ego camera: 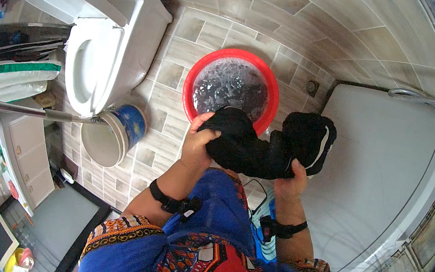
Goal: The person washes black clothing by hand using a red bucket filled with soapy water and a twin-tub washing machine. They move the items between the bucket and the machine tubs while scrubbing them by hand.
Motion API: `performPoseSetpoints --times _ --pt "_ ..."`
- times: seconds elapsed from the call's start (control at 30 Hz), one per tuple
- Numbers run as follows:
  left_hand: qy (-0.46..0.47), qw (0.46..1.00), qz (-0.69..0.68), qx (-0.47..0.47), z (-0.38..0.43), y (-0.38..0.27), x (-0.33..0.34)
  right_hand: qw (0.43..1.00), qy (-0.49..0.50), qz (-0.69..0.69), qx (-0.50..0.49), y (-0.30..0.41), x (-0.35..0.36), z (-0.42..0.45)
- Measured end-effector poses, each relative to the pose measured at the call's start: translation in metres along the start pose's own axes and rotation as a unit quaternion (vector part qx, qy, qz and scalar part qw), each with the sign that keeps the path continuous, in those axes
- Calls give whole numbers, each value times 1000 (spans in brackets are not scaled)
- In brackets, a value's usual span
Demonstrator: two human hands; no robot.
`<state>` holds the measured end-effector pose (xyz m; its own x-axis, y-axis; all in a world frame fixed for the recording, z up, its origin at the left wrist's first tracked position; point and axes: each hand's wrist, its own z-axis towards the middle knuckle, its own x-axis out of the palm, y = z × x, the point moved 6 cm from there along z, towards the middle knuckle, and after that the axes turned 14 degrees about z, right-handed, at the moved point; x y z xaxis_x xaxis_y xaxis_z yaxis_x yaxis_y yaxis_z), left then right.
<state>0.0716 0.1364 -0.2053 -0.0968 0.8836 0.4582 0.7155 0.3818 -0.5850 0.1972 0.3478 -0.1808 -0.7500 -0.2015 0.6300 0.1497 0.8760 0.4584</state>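
A black cloth garment (249,149) with a white stripe is stretched between my two hands, bunched along its length. My left hand (200,142) grips its left end, just over the near rim of a red basin. The right end, with the white stripe, is gripped by my right hand (294,180), thumb on top. Beyond the garment the round red basin (272,97) stands on the tiled floor. It holds dark, sudsy water (230,85); whether anything lies under the suds cannot be told. The garment hides part of the near rim.
A white toilet (131,40) with its seat raised stands at left. Near it is a bucket (133,126), with a metal pole (58,115) crossing above. A grey raised slab (377,158) lies at right, a shower hose (423,98) over it. A floor drain (312,87) sits beyond the basin.
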Motion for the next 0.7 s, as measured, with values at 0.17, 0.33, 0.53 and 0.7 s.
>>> performPoseSetpoints --times 0.17,0.33,0.53,0.7 --pt "82 808 449 373 -43 -78 47 991 -82 -89 54 -11 -9 0" --pt "260 665 465 523 -65 -98 108 981 -51 -108 154 -10 12 27" --pt "334 545 515 571 -103 -92 150 942 -3 -152 300 -23 34 40" --pt "430 441 505 604 -120 -76 157 938 19 -219 269 -28 66 42"
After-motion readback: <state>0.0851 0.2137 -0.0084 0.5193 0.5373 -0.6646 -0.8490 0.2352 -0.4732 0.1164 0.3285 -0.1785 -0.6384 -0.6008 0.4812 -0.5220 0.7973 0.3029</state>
